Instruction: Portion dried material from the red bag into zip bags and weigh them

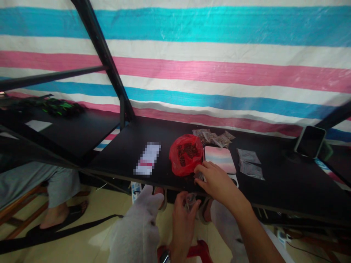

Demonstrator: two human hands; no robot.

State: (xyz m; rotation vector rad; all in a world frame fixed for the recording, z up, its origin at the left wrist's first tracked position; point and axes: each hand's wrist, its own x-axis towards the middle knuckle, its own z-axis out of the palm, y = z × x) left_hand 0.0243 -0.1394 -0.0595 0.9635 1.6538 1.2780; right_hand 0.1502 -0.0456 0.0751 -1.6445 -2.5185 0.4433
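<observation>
My right hand (216, 180) rests on the front of the black table (287, 182), fingers curled and pinching something small and dark beside a red plastic bag (185, 153) of dark bits. The hand partly covers a small scale (221, 159) with a pastel pink and blue top. My left hand (185, 215) is below the table edge over my lap, fingers closed on a small clear plastic packet (190, 200). Filled small packets (212, 137) lie behind the scale.
Two empty clear packets (250, 162) lie right of the scale. A phone (310, 140) leans on a stand at the far right. A white label (148, 157) lies left of the red bag. Another person's leg and sandal (59, 208) show at the left under the neighbouring table.
</observation>
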